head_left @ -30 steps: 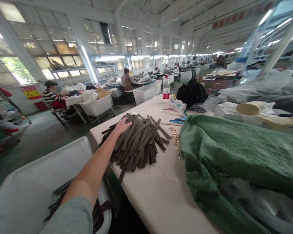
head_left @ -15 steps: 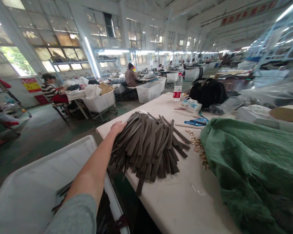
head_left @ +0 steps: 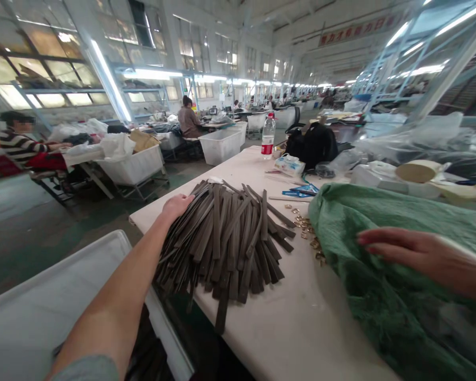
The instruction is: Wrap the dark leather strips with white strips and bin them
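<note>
A large heap of long, flat, dark grey-brown strips (head_left: 226, 238) lies fanned out on the pale table (head_left: 293, 317), some ends hanging over its edge. At the heap's left side my left hand (head_left: 177, 205) is closed on strips, its fingers partly hidden. My right hand (head_left: 400, 248) is slightly blurred above a green woven sack (head_left: 349, 217), fingers stretched out and holding nothing that I can see. Small gold-coloured metal buckles (head_left: 303, 225) lie scattered between heap and sack.
A white bin (head_left: 83, 275) with dark strips inside stands left of the table. Farther back are a red-capped bottle (head_left: 268, 136), a tissue pack (head_left: 289, 165), blue-handled tools (head_left: 301, 189) and a black bag (head_left: 315, 145). People sit at worktables beyond.
My right hand has come into view from the right, over the green sack. My left hand stays at the heap's left side. The view has turned somewhat to the right.
</note>
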`<state>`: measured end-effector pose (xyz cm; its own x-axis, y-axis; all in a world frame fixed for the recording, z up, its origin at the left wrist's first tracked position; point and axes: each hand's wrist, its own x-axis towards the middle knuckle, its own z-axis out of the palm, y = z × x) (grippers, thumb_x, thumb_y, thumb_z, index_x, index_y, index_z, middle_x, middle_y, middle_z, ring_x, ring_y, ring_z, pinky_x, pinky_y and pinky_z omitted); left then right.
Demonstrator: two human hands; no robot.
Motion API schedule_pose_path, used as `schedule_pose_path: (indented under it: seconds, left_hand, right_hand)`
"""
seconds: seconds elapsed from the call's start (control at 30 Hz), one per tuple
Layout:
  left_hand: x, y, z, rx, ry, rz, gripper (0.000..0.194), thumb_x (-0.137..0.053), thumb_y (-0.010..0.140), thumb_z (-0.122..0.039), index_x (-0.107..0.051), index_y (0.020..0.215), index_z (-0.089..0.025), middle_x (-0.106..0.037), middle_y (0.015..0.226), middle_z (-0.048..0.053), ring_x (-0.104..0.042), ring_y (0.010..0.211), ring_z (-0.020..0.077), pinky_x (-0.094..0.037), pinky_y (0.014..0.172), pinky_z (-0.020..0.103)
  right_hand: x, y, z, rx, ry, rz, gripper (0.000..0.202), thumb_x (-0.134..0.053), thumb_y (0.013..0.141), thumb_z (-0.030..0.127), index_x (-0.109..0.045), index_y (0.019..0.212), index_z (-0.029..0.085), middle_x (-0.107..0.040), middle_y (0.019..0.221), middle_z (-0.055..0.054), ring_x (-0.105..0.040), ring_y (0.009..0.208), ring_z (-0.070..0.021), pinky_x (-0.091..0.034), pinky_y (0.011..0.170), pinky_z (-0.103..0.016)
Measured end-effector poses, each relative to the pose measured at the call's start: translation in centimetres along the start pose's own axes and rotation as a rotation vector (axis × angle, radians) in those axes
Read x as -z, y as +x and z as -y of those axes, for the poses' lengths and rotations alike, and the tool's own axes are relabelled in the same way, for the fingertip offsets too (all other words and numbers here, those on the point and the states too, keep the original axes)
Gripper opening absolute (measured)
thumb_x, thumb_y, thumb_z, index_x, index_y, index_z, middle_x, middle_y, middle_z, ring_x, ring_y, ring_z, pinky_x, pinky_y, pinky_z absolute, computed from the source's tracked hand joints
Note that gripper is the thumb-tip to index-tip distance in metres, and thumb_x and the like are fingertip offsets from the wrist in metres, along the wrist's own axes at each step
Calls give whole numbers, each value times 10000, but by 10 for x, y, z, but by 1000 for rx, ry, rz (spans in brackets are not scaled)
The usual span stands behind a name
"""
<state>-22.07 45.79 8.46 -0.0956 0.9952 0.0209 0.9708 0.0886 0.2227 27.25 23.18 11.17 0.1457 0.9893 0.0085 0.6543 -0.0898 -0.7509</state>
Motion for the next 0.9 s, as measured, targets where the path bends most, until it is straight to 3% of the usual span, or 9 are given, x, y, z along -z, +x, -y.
schedule_pose_path:
  seconds: [0.1,0.17,0.23,0.33,0.53,0.7,0.77,0.9]
  left_hand:
    - [1,-22,-27,-96,-12,14,671,-293,852,-690,-639,1170,-210,-671,1174,124,-590,1128,315,-440,925,378]
    - [-2,-35,-41,-152,-21,58,673,-348,815,-725,-651,1139,-220,-686,1142,115,-603,1105,314,-441,923,377]
    - [-7,-44,-51,-184,-28,101,695,-427,773,-739,-655,1126,-186,-679,1146,143,-597,1111,334,-427,948,394]
    - [-17,-50,-60,-195,-66,134,782,-527,716,-736,-609,1192,-120,-633,1212,206,-562,1160,373,-394,991,423]
    - [-42,-56,-78,-141,-306,204,1012,-697,603,-693,-423,1376,-99,-503,1367,242,-489,1250,384,-380,1019,408]
    - [-61,-63,-94,-43,-570,233,1112,-791,557,-597,-322,1423,-81,-412,1438,253,-418,1319,361,-344,1070,381]
    - [-65,-64,-96,1,-669,257,1064,-806,567,-557,-355,1398,-68,-429,1424,257,-438,1306,353,-373,1056,377]
    - [-72,-62,-100,69,-866,374,793,-814,584,-519,-562,1189,-73,-645,1181,224,-618,1100,330,-522,884,366]
  right_hand:
    - [-55,25,24,-131,59,217,209,-565,893,102,-710,1003,205,-730,1042,-72,-679,940,-174,-529,823,-277]
    - [-100,45,39,-158,88,265,216,-518,935,142,-669,1089,159,-721,1055,-82,-686,924,-172,-553,759,-268]
    - [-138,63,50,-190,80,304,177,-528,949,174,-658,1058,123,-714,994,-79,-688,853,-169,-563,737,-299]
    - [-172,82,60,-206,51,306,189,-606,930,276,-643,1036,123,-672,1015,-58,-661,861,-184,-560,758,-361]
    - [-196,102,66,-286,144,211,247,-597,933,349,-631,1071,146,-642,1078,-67,-639,913,-197,-545,789,-370]
    - [-206,101,66,-390,389,208,302,-583,941,357,-590,1161,151,-618,1134,-79,-633,936,-205,-547,792,-392]
    - [-208,98,68,-418,521,249,303,-578,944,356,-587,1164,147,-624,1117,-77,-639,913,-197,-553,774,-382]
    - [-214,97,77,-461,760,335,282,-580,946,346,-597,1136,139,-637,1075,-70,-646,866,-181,-560,739,-356]
